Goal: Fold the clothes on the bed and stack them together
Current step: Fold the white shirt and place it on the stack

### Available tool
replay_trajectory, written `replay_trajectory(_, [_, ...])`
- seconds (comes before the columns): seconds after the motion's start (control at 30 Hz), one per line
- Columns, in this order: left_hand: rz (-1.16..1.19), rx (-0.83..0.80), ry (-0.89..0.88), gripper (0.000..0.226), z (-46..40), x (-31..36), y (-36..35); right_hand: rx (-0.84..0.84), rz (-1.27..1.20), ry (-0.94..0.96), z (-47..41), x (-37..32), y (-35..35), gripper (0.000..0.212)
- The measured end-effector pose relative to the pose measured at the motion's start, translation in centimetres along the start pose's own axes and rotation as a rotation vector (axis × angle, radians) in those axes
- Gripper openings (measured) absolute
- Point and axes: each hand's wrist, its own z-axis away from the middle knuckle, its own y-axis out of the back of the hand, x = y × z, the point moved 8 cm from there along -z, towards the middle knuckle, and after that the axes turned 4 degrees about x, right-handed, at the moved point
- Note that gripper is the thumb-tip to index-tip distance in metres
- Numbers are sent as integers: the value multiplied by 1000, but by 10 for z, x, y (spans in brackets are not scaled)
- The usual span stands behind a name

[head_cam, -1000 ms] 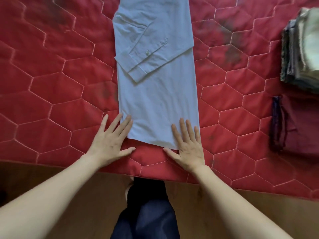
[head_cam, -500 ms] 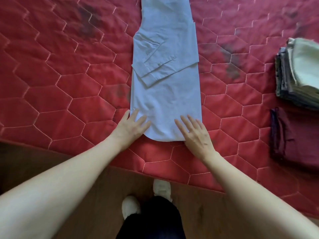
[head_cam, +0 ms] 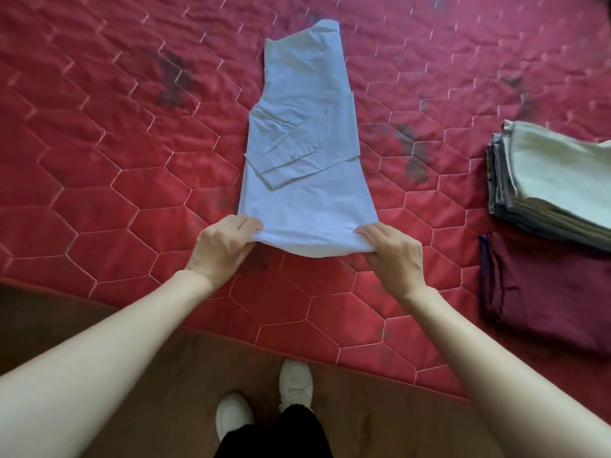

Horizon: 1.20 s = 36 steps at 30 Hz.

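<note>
A light blue shirt (head_cam: 305, 143) lies lengthwise on the red quilted bed (head_cam: 99, 160), folded into a narrow strip with a sleeve laid across its middle. My left hand (head_cam: 223, 246) pinches the near left corner of its hem. My right hand (head_cam: 393, 256) pinches the near right corner. The hem is lifted slightly off the bed between both hands. At the right edge sits a stack of folded clothes (head_cam: 555, 180) with a pale green piece on top.
A folded dark maroon garment (head_cam: 545, 292) lies on the bed just in front of the stack. The bed's near edge runs diagonally above a brown wooden floor (head_cam: 380, 408). My white shoes (head_cam: 294, 381) stand close to that edge.
Both hands lay flat on the shirt's hem before; now they have curled round its two near corners and raised the hem a little. The view has pulled back.
</note>
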Motion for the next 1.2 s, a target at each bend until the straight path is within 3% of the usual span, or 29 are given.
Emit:
replay_trajectory(0.07, [19, 20, -39, 26, -2, 10, 23, 52, -5, 4, -1, -6, 31, 27])
replay_trajectory(0.13, [39, 21, -74, 16, 1, 22, 45, 54, 7, 5, 1, -13, 59, 11])
replay_trajectory(0.23, [129, -32, -80, 10, 9, 39, 77, -53, -11, -18, 7, -25, 92, 19])
replay_trajectory(0.4, [382, -187, 99, 28, 22, 46, 111, -329, -123, -108, 11, -35, 121, 12])
replay_trajectory(0.57, [485, -230, 226, 20, 11, 28, 115, -346, -264, -215, -5, -29, 122, 26])
replay_trajectory(0.83, [769, -187, 507, 11, -62, -44, 71, -190, -547, -361, -90, 6, 83, 33])
replay_trajectory(0.97, [878, -177, 554, 11, -126, -88, 50, -228, -637, -392, -166, 37, 48, 38])
replay_trajectory(1.13, [846, -123, 640, 18, -231, -166, -7, -243, -686, -478, -289, 94, -42, 46])
replay_trajectory(1.2, [826, -152, 756, 23, -253, -200, -54, -237, -661, -583, -318, 121, -96, 53])
